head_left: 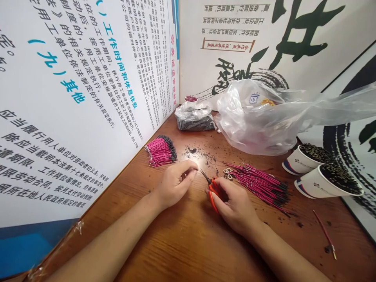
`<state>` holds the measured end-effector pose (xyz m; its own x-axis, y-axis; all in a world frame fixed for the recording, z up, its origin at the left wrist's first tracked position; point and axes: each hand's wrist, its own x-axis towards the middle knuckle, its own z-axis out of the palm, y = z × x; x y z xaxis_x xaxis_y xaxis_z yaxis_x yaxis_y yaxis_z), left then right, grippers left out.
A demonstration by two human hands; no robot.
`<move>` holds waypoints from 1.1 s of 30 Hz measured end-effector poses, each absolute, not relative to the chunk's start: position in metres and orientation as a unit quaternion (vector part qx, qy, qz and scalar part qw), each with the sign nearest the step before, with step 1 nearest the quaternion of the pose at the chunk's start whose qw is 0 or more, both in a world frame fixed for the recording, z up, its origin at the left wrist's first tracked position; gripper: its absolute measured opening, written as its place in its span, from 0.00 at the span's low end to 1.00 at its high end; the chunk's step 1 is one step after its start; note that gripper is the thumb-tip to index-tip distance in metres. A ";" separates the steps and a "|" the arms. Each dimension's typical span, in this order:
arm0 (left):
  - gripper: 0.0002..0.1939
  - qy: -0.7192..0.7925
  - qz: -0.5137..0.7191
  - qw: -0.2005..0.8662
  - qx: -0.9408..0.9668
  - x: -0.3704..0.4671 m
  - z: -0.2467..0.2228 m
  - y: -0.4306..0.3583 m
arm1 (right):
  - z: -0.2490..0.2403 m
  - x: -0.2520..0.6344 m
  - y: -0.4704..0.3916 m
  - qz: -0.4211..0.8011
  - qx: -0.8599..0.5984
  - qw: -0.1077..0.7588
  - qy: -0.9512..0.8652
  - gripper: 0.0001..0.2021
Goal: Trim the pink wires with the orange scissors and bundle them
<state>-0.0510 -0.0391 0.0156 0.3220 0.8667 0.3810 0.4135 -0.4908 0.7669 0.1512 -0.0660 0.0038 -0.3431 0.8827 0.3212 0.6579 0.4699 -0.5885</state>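
My right hand grips a pair of small orange-handled scissors, whose narrow blades point up and left toward my other hand. My left hand is closed in a pinch just left of the blade tips; what sits between its fingertips, if anything, is too small to make out. Beyond that hand lies a neat bundle of magenta wires with black ends. To the right of the scissors spreads a looser pile of similar magenta wires, with a few pale rubber bands at its left end.
Two paper cups, a rear one and a front one, hold dark bits at the right. A clear plastic bag and a wrapped black packet stand behind. One loose wire lies front right. Printed panels enclose the table.
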 end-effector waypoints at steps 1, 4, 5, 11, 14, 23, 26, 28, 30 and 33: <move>0.08 0.417 0.405 0.279 0.764 -0.051 0.016 -0.039 | 0.004 0.151 -0.066 0.178 -0.481 0.311 -0.800 0.09; 0.08 0.412 0.406 0.276 0.768 -0.050 0.018 -0.039 | 0.003 0.152 -0.066 0.173 -0.477 0.312 -0.803 0.09; 0.08 0.410 0.406 0.275 0.769 -0.050 0.018 -0.039 | 0.003 0.152 -0.066 0.172 -0.475 0.314 -0.804 0.08; 0.07 0.404 0.409 0.284 0.768 -0.050 0.018 -0.040 | 0.003 0.151 -0.066 0.170 -0.466 0.315 -0.809 0.08; 0.07 0.406 0.407 0.286 0.767 -0.050 0.018 -0.041 | 0.003 0.152 -0.067 0.172 -0.466 0.318 -0.807 0.08; 0.07 0.409 0.400 0.281 0.771 -0.050 0.017 -0.040 | 0.002 0.152 -0.066 0.167 -0.462 0.315 -0.812 0.09; 0.07 0.404 0.403 0.284 0.770 -0.050 0.017 -0.040 | 0.001 0.152 -0.067 0.171 -0.466 0.311 -0.810 0.09; 0.06 0.403 0.407 0.285 0.769 -0.049 0.017 -0.040 | 0.002 0.153 -0.068 0.175 -0.467 0.314 -0.808 0.09; 0.06 0.402 0.410 0.285 0.767 -0.049 0.017 -0.040 | 0.002 0.153 -0.068 0.179 -0.466 0.316 -0.807 0.08; 0.06 0.401 0.409 0.285 0.768 -0.049 0.017 -0.040 | 0.002 0.152 -0.067 0.180 -0.462 0.316 -0.809 0.08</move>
<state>-0.0492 -0.0403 0.0168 0.3434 0.8499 0.3997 0.3842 -0.5154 0.7660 0.1521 -0.0670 0.0025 -0.3735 0.8614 0.3441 0.6336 0.5078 -0.5837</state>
